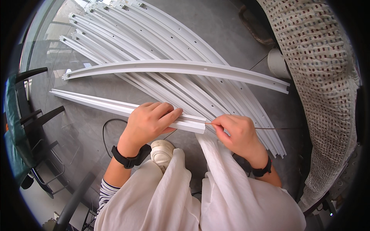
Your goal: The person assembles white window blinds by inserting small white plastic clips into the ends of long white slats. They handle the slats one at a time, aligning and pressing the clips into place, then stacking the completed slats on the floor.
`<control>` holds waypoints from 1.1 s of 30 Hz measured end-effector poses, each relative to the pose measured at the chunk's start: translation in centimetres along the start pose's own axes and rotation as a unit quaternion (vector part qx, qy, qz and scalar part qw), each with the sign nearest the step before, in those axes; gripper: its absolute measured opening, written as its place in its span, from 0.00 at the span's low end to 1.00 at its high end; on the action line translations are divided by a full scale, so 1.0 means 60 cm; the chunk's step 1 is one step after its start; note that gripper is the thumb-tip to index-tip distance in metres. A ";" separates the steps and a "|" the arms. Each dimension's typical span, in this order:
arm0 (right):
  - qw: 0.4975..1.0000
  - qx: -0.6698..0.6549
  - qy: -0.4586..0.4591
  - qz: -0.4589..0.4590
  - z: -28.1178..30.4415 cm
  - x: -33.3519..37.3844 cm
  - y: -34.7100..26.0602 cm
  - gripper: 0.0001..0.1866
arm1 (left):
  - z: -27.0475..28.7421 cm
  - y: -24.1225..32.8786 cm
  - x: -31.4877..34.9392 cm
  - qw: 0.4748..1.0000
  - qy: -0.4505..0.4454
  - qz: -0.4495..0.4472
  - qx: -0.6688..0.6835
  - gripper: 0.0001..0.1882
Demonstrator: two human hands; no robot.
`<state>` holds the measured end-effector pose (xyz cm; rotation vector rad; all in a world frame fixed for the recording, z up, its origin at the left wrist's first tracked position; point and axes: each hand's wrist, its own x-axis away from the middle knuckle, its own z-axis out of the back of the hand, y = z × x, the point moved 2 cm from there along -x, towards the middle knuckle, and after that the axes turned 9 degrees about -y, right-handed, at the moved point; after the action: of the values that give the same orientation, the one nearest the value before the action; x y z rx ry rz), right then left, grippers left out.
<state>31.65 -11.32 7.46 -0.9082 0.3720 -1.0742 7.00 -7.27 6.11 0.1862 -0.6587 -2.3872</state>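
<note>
A long white channel rail [98, 104] slants from the left toward my lap, its near end just above my knees. My left hand [151, 118] is wrapped over this rail close to that end, fingers on top. At the rail's end, my right hand [234, 131] pinches a thin brownish strip or wire [277, 128] between thumb and forefinger. The strip runs along the rail's groove and trails out to the right past my hand. Beyond the rail, a second white rail [177, 67] lies crosswise on a pile of similar white rails [154, 34].
A patterned woven cover [320, 69] drapes over furniture on the right, beside a white cylinder [277, 63]. Black chair parts [42, 115] stand at the left. A black cable [105, 133] loops on the grey tiled floor [90, 154] near my shoe [162, 153].
</note>
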 end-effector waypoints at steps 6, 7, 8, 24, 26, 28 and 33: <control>1.000 0.009 0.000 -0.002 0.001 0.000 0.000 0.04 | 0.001 -0.001 -0.001 1.000 -0.003 0.000 -0.001 0.28; 1.000 0.015 0.000 -0.002 0.002 0.000 -0.002 0.04 | 0.001 0.000 -0.002 1.000 -0.001 0.000 -0.001 0.28; 1.000 0.021 -0.001 -0.002 0.003 0.000 -0.002 0.04 | 0.002 0.001 -0.002 1.000 0.000 -0.001 -0.002 0.28; 1.000 0.030 -0.002 0.006 -0.002 0.000 0.000 0.04 | -0.003 0.000 0.003 1.000 -0.012 0.011 0.002 0.28; 0.999 0.032 -0.001 0.004 -0.004 0.000 0.000 0.04 | -0.004 0.000 0.003 1.000 -0.012 0.011 0.003 0.28; 0.999 0.039 -0.008 -0.003 -0.006 0.002 -0.004 0.04 | -0.004 0.001 0.002 1.000 -0.016 0.008 0.005 0.27; 0.998 0.019 -0.035 -0.053 -0.008 0.001 -0.005 0.03 | -0.009 -0.001 0.003 1.000 -0.015 -0.002 0.012 0.25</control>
<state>31.19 -11.62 7.40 -0.9377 0.2479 -1.1393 7.01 -7.57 5.61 0.1623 -0.7021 -2.3913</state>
